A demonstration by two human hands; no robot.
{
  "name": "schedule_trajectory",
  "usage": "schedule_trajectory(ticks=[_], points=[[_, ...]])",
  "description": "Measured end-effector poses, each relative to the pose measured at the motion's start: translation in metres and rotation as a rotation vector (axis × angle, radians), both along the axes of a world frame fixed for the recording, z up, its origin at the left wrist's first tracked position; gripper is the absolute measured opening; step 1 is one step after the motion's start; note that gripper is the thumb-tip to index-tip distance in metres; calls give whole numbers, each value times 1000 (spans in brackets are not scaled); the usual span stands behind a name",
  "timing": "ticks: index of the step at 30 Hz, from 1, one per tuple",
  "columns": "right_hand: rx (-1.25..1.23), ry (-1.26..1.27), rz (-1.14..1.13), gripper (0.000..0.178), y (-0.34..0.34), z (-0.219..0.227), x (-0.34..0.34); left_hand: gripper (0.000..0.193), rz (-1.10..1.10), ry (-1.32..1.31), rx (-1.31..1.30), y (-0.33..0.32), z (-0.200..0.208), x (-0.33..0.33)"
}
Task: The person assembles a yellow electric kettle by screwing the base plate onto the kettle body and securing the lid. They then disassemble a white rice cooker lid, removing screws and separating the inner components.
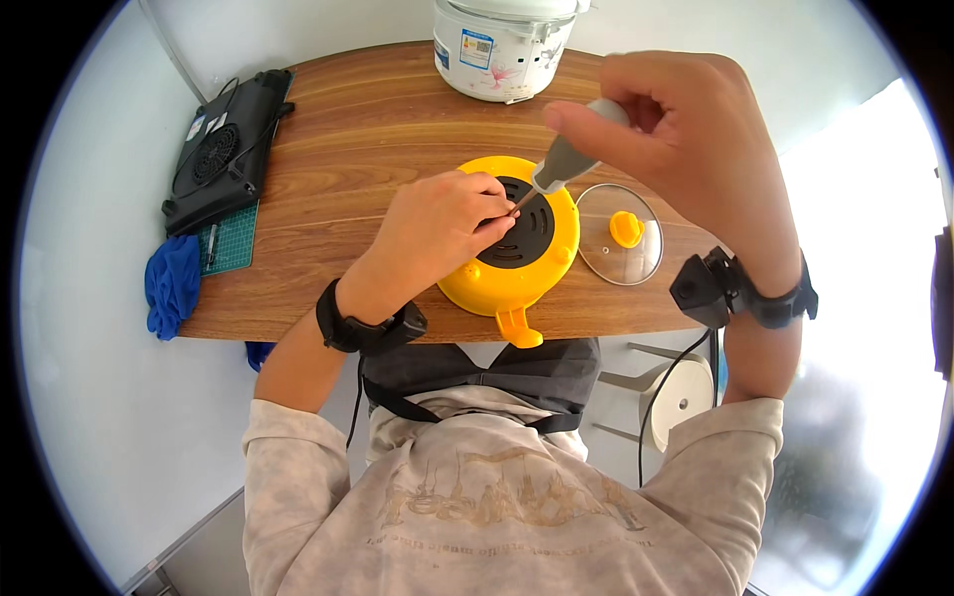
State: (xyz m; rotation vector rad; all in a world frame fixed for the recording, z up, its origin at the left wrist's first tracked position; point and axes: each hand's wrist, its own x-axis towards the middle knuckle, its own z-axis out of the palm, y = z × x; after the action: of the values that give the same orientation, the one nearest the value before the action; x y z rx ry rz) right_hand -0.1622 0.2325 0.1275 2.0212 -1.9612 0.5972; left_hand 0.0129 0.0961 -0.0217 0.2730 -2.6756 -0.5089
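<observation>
Right hand (686,129) grasps a screwdriver (581,147) by its grey handle, fingers curled around the upper end and thumb lying along it. The shaft slopes down and to the left from the handle, its tip end at the fingertips of the left hand (442,221). Those fingertips are drawn together beside the tip; whether they pinch the shaft, hold some small part or merely rest there, I cannot tell.

Both hands work over a round yellow appliance (563,243), located near the front edge of the wooden table (348,129), directly before the person. Its slotted black plate (515,253) faces upward, and the screwdriver tip is over this plate. A yellow handle (515,326) projects from the appliance toward the person, reaching past the table edge.

Just to the right of the appliance lies a clear glass lid (641,266) with a yellow knob (626,229). Toward the far edge stands a white rice cooker (507,55), well apart from the hands. At the left end of the table, a black device with a round fan grille (217,151) lies partly over a green mat (235,236); a blue cloth (173,283) is bunched beside the mat. A pale stool (683,402) stands below table level, to the right. Each wrist carries a strapped black device.
</observation>
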Motion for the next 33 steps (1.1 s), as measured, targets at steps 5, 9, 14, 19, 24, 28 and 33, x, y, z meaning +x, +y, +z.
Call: schedule_trajectory(ticks=[5, 9, 14, 19, 24, 28, 33], points=[[-89, 40, 26, 49, -8, -13, 10, 17, 7, -23, -4, -2, 1, 0], [-136, 162, 48, 36, -10, -8, 20, 20, 7, -33, 2, -3, 4, 2], [-114, -132, 188, 23, -5, -8, 30, 20, 10, -30, -18, 1, 9, 4], [-85, -201, 285, 25, -1, -9, 19, 20, 11, -48, 4, 0, 9, 4], [-11, -123, 183, 27, -10, -3, 15, 20, -22, -11, 65, -9, 1, 3], [-91, 64, 165, 44, -22, -1, 23, 21, 22, -151, 94, -11, 18, 4], [-152, 114, 39, 58, -32, -7, 22, 21, -76, -59, 128, -15, 14, 6]])
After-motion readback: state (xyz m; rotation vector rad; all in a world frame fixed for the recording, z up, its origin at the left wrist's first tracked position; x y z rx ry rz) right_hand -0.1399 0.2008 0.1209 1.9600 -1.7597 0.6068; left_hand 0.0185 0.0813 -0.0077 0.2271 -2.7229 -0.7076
